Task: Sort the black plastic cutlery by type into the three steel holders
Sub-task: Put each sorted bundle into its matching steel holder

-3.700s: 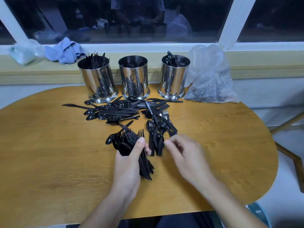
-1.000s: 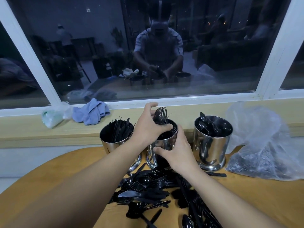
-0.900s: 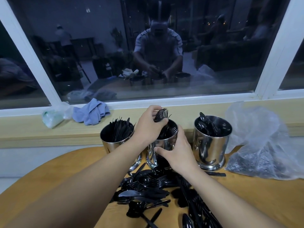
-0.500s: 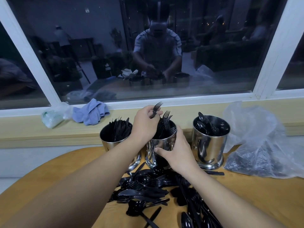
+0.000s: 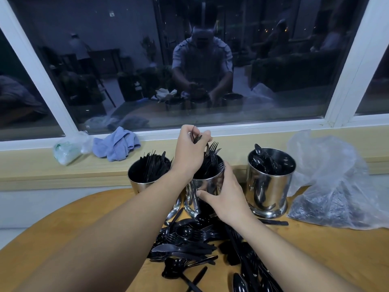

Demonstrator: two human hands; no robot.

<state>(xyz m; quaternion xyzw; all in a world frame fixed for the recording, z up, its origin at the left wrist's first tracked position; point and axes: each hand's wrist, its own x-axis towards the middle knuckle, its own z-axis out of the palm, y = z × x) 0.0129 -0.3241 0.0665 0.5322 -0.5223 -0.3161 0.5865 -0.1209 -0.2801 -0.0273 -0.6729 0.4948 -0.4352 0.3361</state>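
Three steel holders stand in a row at the table's far edge. The left holder (image 5: 139, 182) is full of knives, the middle holder (image 5: 207, 184) has forks standing tines up, the right holder (image 5: 270, 186) has spoons. My left hand (image 5: 189, 150) hovers over the middle holder and pinches a single black fork (image 5: 196, 137) above the others. My right hand (image 5: 225, 194) grips the front wall of the middle holder. A loose pile of mixed black cutlery (image 5: 189, 247) lies on the table in front of the holders, between my forearms.
A clear plastic bag (image 5: 341, 186) slumps right of the spoon holder. On the window sill lie a blue cloth (image 5: 116, 145) and a small wrapped bundle (image 5: 67, 150). The wooden table (image 5: 315, 256) has a rounded edge at left. The window glass is close behind.
I carried a bundle of forks from the pile to the middle holder and let most drop in. My left hand has since risen with one fork; my right hand stayed on the holder.
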